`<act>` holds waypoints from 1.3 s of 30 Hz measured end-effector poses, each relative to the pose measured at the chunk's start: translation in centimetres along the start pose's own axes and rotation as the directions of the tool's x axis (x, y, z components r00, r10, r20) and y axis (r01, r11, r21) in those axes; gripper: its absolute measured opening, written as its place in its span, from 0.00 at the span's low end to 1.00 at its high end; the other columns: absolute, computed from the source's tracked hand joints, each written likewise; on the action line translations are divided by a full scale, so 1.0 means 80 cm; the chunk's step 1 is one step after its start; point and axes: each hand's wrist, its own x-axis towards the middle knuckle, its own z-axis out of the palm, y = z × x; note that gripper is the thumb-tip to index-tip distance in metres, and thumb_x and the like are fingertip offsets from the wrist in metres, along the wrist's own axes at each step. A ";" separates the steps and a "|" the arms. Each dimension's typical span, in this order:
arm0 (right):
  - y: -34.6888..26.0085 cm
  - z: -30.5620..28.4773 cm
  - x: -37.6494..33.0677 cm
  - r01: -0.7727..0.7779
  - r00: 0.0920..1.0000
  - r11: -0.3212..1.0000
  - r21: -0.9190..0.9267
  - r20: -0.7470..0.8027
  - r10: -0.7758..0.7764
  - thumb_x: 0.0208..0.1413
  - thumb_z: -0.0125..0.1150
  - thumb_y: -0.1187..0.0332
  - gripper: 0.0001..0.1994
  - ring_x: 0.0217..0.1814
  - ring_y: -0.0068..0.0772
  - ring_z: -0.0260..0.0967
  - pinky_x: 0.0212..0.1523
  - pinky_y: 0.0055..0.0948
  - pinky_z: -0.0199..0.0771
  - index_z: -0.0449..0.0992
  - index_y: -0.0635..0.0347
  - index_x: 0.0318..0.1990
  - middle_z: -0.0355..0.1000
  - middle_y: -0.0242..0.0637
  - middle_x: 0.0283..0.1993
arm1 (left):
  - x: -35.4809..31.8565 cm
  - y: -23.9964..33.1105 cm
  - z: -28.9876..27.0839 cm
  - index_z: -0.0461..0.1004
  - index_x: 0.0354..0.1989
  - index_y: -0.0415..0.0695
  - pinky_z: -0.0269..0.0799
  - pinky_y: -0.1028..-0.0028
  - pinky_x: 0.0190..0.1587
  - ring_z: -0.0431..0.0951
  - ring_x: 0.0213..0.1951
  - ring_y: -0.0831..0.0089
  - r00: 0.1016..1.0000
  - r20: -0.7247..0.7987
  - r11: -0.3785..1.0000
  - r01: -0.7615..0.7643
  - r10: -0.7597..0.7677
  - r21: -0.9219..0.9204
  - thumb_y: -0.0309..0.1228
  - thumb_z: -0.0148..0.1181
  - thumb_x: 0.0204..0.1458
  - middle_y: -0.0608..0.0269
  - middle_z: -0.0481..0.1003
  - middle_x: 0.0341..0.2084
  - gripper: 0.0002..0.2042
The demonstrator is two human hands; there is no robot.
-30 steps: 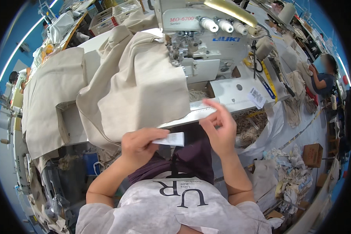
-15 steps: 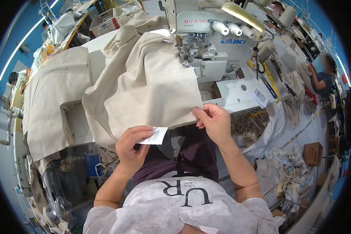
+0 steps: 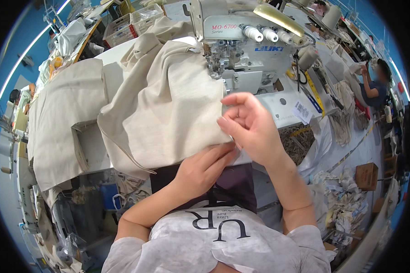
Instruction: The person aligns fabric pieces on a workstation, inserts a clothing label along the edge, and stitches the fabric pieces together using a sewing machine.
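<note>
A beige fabric piece (image 3: 168,109) lies over the sewing table, its far end at the needle area of a white overlock sewing machine (image 3: 241,45). At the near right corner of this fabric, my left hand (image 3: 202,170) is closed with its fingers pressed together on the edge. The small white label is out of sight now; whether it is under those fingers cannot be seen. My right hand (image 3: 255,129) hovers just above, beside the fabric's right edge, thumb and forefinger apart and nothing visible between them.
Another stack of beige fabric (image 3: 66,118) hangs over the table's left part. Scissors (image 3: 299,73), a yellow ruler (image 3: 314,91) and a printed paper tag (image 3: 301,112) lie right of the machine. Fabric scraps (image 3: 337,204) and a cardboard box (image 3: 366,176) are on the floor. A person (image 3: 373,86) sits far right.
My left hand has moved right and forward to the fabric corner, and the label has gone from view. My right hand has let go of that corner and risen along the right edge.
</note>
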 end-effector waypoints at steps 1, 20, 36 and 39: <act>-0.011 0.004 0.007 -0.054 0.997 0.986 0.158 0.063 0.044 0.59 0.63 0.74 0.17 0.22 0.10 0.61 0.20 0.16 0.60 0.67 0.68 0.52 0.70 0.27 0.29 | 0.006 0.002 0.008 0.78 0.45 0.37 0.78 0.66 0.33 0.80 0.36 0.62 1.000 0.005 0.999 0.024 -0.024 0.037 0.17 0.62 0.40 0.56 0.77 0.36 0.19; 0.089 -0.032 0.045 0.130 0.945 0.991 0.044 -0.307 -0.111 0.61 0.62 0.67 0.17 0.24 0.14 0.68 0.24 0.18 0.70 0.70 0.68 0.53 0.74 0.36 0.43 | 0.069 -0.049 -0.012 0.80 0.48 0.47 0.73 0.68 0.51 0.79 0.48 0.63 0.972 -0.059 0.846 0.228 -0.229 0.482 0.19 0.62 0.46 0.66 0.79 0.48 0.18; 0.109 -0.001 0.024 0.222 0.965 0.975 0.007 -0.145 -0.219 0.63 0.56 0.75 0.19 0.24 0.16 0.65 0.26 0.19 0.65 0.60 0.65 0.59 0.72 0.32 0.27 | 0.072 -0.057 -0.010 0.77 0.50 0.42 0.72 0.64 0.52 0.78 0.50 0.58 0.988 0.069 0.926 0.104 -0.138 0.363 0.17 0.63 0.45 0.57 0.77 0.49 0.21; 0.103 0.002 0.024 0.267 0.949 0.964 -0.001 -0.172 -0.263 0.63 0.55 0.75 0.20 0.24 0.15 0.64 0.26 0.19 0.64 0.60 0.65 0.60 0.70 0.31 0.25 | 0.071 -0.059 -0.012 0.76 0.51 0.42 0.72 0.63 0.51 0.78 0.50 0.57 0.975 0.146 0.900 0.089 -0.166 0.427 0.19 0.62 0.48 0.56 0.77 0.48 0.19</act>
